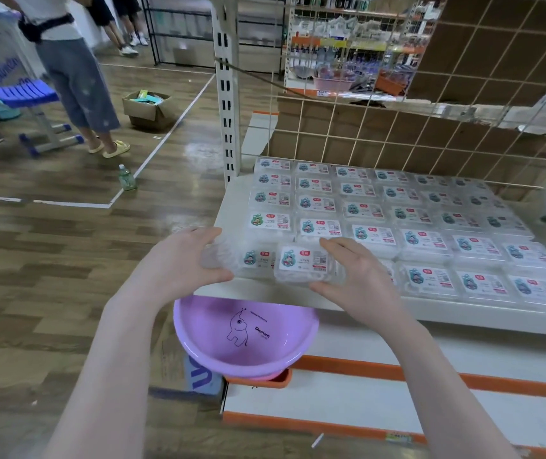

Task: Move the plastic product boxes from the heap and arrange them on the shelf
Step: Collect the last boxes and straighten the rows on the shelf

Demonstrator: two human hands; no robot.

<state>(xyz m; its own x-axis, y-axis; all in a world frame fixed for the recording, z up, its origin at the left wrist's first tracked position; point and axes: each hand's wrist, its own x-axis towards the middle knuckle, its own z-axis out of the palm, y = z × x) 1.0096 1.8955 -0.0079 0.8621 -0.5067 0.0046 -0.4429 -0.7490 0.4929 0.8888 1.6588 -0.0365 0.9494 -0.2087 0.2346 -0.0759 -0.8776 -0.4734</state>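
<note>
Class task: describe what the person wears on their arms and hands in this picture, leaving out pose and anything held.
Nothing is worn. The left hand and right hand are bare, with no gloves, rings, watch or bracelets visible. Both forearms are uncovered as far as the bottom edge of the picture; no sleeves show.

You have just one camera, and it sits on your head. It looks forward and down, so your two arms come up from the bottom edge and your left hand [182, 256] and right hand [361, 276] sit near the middle, close to you. The white shelf [397, 309] with its rows of clear boxes [374, 236] is right in front, stretching off to the right. The purple bowl [245, 336] is just below your hands. The lens is wide, so straight lines bend near the edges. Far off at the top left you can see the wooden floor [49, 243] and a person's legs [76, 84]. There is no second view to share anything with
</note>
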